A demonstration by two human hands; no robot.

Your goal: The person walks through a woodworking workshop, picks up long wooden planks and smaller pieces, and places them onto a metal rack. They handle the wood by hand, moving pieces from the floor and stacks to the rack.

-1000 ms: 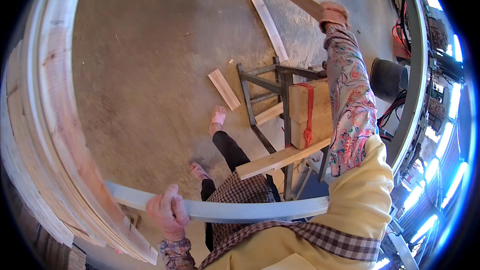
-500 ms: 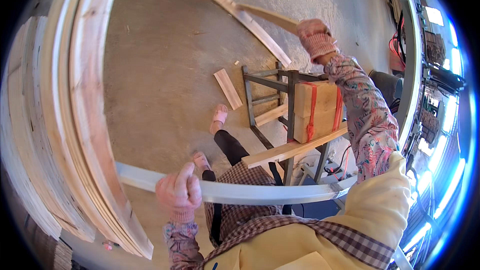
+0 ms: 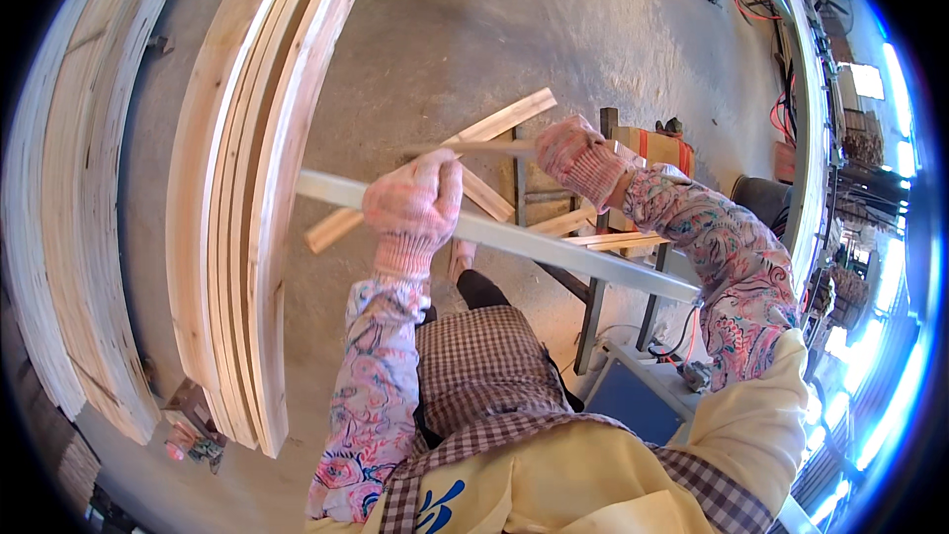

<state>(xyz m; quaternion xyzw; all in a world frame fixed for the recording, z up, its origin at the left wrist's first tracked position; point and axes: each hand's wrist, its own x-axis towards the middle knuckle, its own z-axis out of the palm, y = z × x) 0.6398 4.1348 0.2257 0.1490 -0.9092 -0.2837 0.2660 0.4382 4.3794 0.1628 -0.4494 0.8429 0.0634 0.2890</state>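
My right hand (image 3: 578, 163), in a pink knit glove, is closed around one end of a thin wooden slat (image 3: 494, 148). The slat points left, edge-on, toward my left hand (image 3: 415, 200). That hand, also gloved, is curled closed above a pale metal rail (image 3: 563, 252); whether its fingers grip the slat, I cannot tell. A longer wooden board (image 3: 514, 117) slants behind the slat and my left hand, its lower end (image 3: 334, 229) showing beyond the rail. A shorter board piece (image 3: 486, 198) lies beneath.
Long boards (image 3: 287, 138) stand stacked left of the rail, with another stack (image 3: 89, 168) farther left. A dark metal frame (image 3: 591, 326) and a red-strapped bundle of wooden blocks (image 3: 667, 150) are ahead right. A blue panel (image 3: 633, 400) sits near my right side.
My right hand has drawn the slat nearer and lower, toward my left hand. My left hand has moved up and right in view. The long board now slants the other way. The view has shifted.
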